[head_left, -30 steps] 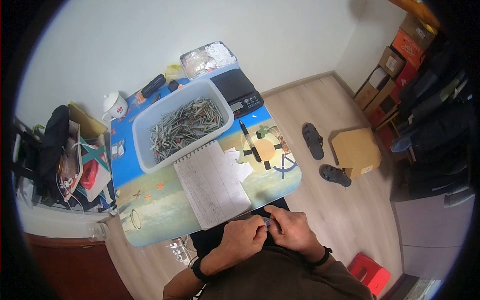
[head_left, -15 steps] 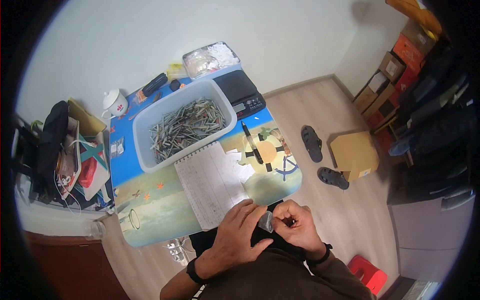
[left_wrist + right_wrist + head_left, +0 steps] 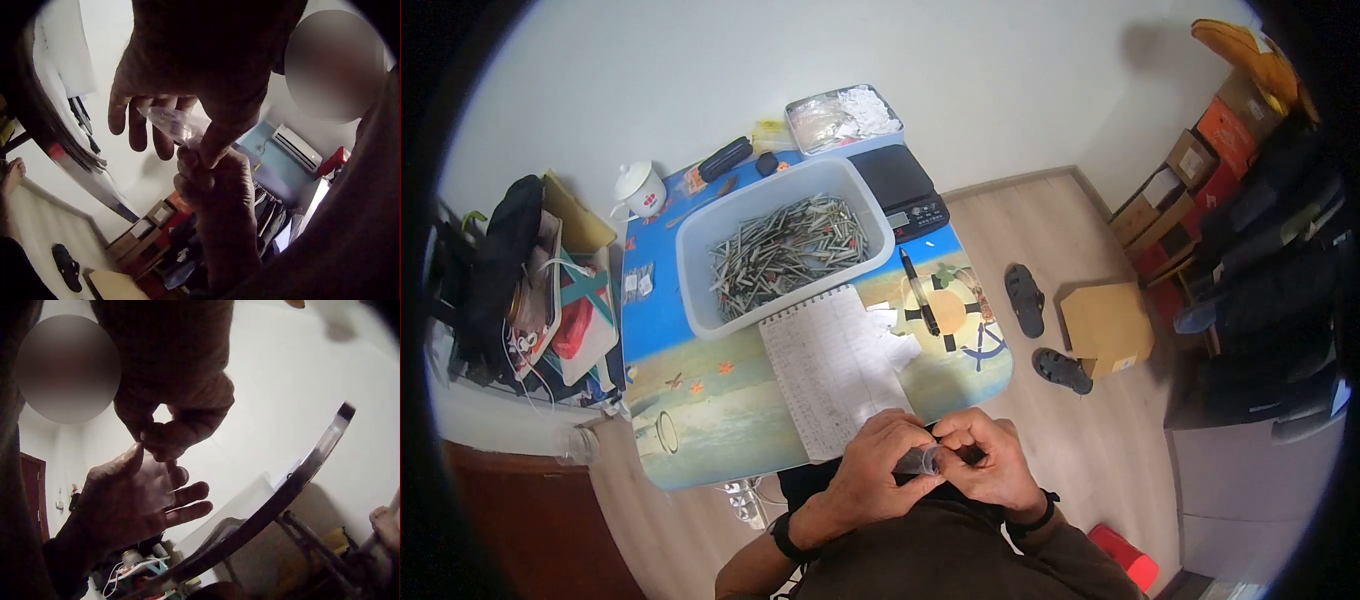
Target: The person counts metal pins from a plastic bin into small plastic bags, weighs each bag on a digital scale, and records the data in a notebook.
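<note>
A small clear plastic bag (image 3: 916, 461) is held between both hands, over the lap at the table's front edge. My left hand (image 3: 872, 470) holds it from the left, the thumb on the near side and the fingers behind it. On the other side my right hand (image 3: 992, 462) pinches the end of the bag with thumb and forefinger. In the left wrist view the crinkled bag (image 3: 174, 123) lies against the left fingers, whose tips spread out. From the right wrist the see-through bag (image 3: 155, 481) shows in front of the left palm.
A spiral notebook (image 3: 825, 365) and paper slips (image 3: 895, 350) lie near the front edge. Behind are a white tub (image 3: 700, 300) of metal pins, a digital scale (image 3: 897, 185), a pen (image 3: 920, 292) and a lidded mug (image 3: 640, 190). A tray (image 3: 845, 145) of white pieces stands at the back.
The left hand loosened and spread its fingers beside the bag, then closed in around it. The right hand keeps its pinch, and more of the bag shows than at first.
</note>
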`<control>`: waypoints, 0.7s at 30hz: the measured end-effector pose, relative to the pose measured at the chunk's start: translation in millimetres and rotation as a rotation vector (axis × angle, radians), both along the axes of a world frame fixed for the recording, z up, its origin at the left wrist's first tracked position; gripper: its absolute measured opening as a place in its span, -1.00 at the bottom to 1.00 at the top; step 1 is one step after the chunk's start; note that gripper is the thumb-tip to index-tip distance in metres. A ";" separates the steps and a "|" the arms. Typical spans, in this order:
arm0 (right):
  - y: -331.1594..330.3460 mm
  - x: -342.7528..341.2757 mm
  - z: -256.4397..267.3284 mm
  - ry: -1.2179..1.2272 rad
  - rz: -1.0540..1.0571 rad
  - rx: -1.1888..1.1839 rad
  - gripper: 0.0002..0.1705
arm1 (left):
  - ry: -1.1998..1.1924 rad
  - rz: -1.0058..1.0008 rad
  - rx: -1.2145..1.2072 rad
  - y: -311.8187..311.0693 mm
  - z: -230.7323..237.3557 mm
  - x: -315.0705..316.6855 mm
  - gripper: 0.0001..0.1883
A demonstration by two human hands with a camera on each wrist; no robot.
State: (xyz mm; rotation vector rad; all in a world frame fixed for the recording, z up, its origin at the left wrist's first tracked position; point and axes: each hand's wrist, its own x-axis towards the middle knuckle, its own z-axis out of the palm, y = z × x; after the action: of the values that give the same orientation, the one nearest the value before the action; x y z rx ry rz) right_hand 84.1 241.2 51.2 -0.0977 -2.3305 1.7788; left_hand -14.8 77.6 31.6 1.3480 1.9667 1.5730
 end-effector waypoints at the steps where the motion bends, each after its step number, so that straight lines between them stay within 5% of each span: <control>1: -0.8 -0.3 -2.1 0.014 0.000 -0.006 -0.64 | -0.002 0.004 0.003 -0.3 0.6 -0.6 -0.51; 8: 0.9 -1.8 5.1 0.024 -0.040 0.058 -0.79 | 0.100 0.054 -0.052 -2.0 -0.6 -1.5 -0.59; 21: 9.0 -2.2 -11.2 -0.012 0.122 0.040 -0.72 | 0.309 0.150 -0.132 2.6 -2.3 -4.2 -0.63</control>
State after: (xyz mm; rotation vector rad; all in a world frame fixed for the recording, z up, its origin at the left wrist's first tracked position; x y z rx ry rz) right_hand 81.9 250.2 40.0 0.0402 -2.4274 1.7890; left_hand -19.0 80.3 29.3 1.4934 2.3577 1.3290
